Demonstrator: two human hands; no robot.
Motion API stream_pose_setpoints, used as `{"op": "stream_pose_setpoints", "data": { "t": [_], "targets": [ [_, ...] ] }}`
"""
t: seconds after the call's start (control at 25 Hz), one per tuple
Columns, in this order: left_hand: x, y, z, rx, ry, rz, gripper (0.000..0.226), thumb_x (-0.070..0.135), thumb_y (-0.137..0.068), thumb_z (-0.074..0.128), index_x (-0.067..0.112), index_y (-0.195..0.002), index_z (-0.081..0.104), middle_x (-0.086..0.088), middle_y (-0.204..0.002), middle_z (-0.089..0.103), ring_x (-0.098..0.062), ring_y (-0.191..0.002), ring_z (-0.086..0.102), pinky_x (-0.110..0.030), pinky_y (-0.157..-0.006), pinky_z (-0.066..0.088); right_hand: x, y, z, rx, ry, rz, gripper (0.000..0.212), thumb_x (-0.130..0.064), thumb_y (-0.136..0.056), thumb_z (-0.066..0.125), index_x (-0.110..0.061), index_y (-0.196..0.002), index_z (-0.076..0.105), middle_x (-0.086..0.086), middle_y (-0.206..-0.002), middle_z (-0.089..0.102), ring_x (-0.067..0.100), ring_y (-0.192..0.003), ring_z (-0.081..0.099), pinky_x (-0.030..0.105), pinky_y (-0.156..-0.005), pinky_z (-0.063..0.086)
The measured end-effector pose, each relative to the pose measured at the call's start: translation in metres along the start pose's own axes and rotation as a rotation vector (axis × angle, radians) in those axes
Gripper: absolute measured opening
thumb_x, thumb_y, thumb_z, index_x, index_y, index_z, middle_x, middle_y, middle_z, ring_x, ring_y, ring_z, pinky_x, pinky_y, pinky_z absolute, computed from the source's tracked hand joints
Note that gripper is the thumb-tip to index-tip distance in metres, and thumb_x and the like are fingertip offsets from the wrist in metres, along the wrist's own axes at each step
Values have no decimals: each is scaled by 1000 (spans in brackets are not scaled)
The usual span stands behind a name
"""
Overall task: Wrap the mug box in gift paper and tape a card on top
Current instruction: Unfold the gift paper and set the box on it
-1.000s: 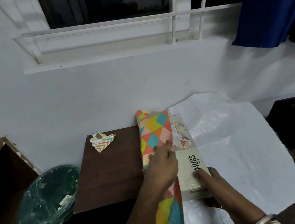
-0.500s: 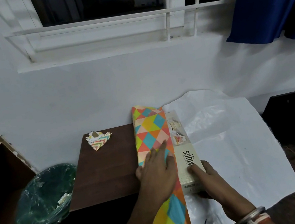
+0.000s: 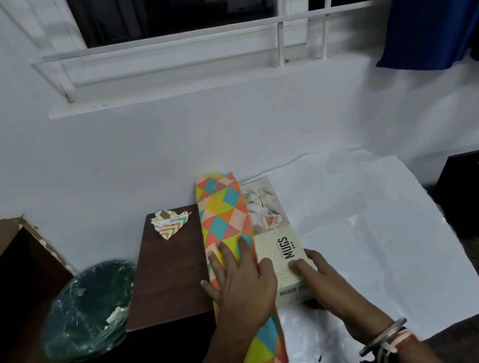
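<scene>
The left hand (image 3: 242, 282) lies flat, palm down, on the coloured flap of the gift paper (image 3: 224, 212). Its fingers (image 3: 224, 255) are straight and spread a little, pointing to 12 o'clock, and they press the flap onto the left part of the mug box (image 3: 277, 246). The thumb reaches toward 3 o'clock and touches the bare cream top of the box.

The right hand (image 3: 322, 276) is at the near right corner of the box. Its fingers (image 3: 301, 267) are lightly bent over the top, just beside the printed word MUGS. The thumb is mostly hidden under the near end, so the hand grips the box at this corner. Bangles (image 3: 384, 336) and threads are on the wrist.

The box lies long, from 6 to 12 o'clock, on the white inner side of the paper. This white sheet spreads wide toward 3 o'clock and hangs over the edge of the counter (image 3: 168, 272). The coloured flap covers the left side of the box and part of its top; the right part of the top is uncovered. The flap's near end passes under the left forearm toward 6 o'clock.

At 10 o'clock from the box a crumpled scrap of paper (image 3: 170, 223) lies on the counter, near the wall. At 9 o'clock, beside the counter and lower, a bin (image 3: 88, 311) stands with a plastic liner. A blue curtain (image 3: 440, 5) hangs at 1 o'clock beside the window (image 3: 176, 1).
</scene>
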State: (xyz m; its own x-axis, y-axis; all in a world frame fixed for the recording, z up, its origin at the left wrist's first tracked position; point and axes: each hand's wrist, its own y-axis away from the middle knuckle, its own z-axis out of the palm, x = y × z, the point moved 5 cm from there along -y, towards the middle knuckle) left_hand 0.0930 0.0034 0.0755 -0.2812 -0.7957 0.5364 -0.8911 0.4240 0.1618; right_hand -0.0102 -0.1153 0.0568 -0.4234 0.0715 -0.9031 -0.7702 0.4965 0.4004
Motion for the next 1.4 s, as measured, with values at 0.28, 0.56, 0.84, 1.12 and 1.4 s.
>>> {"op": "stream_pose_setpoints", "data": {
  "t": [0.28,0.56,0.84,1.12,1.4],
  "targets": [
    [6,1,19,7,-243,98,85,44,-81,-6,29,-164,8,-7,-173,-4,-31,-158,-12,-73,-117,-5,9,-8,-4,-15,-25,15,32,-36,-105,45,-37,-137,47,-11,-112,74,11,-100,72,35,-85,61],
    [9,7,31,26,-355,160,102,51,-68,-21,25,-165,1,-12,-172,-9,-35,-158,-11,-70,-119,-6,15,-11,-6,-13,70,-15,35,-45,-103,44,-38,-137,42,-16,-119,67,9,-104,69,32,-85,58],
    [10,7,32,18,-379,163,104,54,-67,-22,24,-165,0,-12,-172,-11,-36,-158,-9,-68,-120,-4,17,-13,-7,-16,184,-59,33,-48,-104,43,-40,-136,43,-20,-125,62,1,-106,62,32,-97,54],
    [13,9,38,-1,-384,152,106,64,-68,-18,22,-164,-7,-12,-171,-16,-37,-157,-15,-70,-117,-10,21,-21,-9,14,280,-157,41,-58,-93,44,-39,-126,59,-19,-122,69,13,-116,63,40,-99,56],
    [9,5,26,-46,-227,161,100,60,-71,-16,30,-165,7,-2,-173,-5,-24,-159,-8,-64,-121,-6,5,-14,-5,112,424,-294,40,-48,-103,48,-47,-142,40,-10,-130,54,11,-112,58,35,-101,50]
  ]
}}
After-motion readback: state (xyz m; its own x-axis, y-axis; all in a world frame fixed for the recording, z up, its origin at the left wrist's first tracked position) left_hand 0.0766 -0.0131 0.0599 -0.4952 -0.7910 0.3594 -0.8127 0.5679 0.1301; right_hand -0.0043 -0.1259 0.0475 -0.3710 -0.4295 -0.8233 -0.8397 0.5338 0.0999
